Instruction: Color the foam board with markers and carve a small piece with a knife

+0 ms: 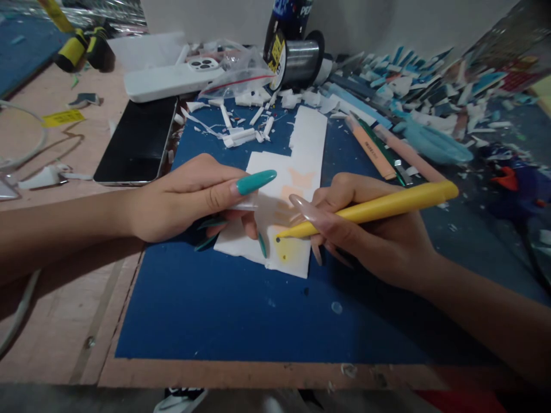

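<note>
My right hand (370,229) grips a yellow marker (387,203), its tip down on a white sheet (312,135) with an uneven outline. Around the tip, yellow colour and two small dark dots mark the sheet; pale orange patches lie farther up. My left hand (189,198), with long teal nails, is closed at the sheet's left side. A pale, clear-looking piece (248,203) shows between its thumb and fingers, mostly hidden. Its lower fingertips reach the sheet. Under the sheet lies a blue mat (215,321).
A black-screened phone (135,140) and a white phone (172,77) lie at left. Behind the sheet stand a wire spool (301,60) and a dark bottle (284,17), with white scraps (241,135) before them. An orange highlighter (372,149) and blue-white offcuts (413,80) lie right.
</note>
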`<state>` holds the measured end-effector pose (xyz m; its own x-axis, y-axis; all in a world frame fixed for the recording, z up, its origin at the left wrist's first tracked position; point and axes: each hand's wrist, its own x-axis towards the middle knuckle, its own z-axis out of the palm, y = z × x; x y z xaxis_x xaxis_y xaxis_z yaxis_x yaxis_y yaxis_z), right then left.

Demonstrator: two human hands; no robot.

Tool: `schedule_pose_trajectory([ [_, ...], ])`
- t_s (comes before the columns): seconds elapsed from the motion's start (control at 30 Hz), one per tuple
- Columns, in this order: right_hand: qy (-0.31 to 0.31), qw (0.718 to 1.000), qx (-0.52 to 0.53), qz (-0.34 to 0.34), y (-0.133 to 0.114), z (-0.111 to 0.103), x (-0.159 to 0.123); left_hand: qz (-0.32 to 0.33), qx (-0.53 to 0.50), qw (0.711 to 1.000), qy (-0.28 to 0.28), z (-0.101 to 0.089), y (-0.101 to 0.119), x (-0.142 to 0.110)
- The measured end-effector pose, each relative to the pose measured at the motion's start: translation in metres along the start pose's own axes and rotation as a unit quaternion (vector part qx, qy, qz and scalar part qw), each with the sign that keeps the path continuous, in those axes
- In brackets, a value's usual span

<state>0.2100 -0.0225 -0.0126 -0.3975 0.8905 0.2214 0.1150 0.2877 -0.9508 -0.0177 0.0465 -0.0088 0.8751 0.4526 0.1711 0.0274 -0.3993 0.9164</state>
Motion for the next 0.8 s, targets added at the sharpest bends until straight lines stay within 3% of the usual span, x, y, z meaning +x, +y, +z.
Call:
schedule_pose_trajectory([
  [0.8,-0.009,1.0,-0.024,-0.009,-0.0008,-0.0015,0.0006,-0.008,-0.014,1.0,0.01,0.0033,-0.0004,-0.0005],
])
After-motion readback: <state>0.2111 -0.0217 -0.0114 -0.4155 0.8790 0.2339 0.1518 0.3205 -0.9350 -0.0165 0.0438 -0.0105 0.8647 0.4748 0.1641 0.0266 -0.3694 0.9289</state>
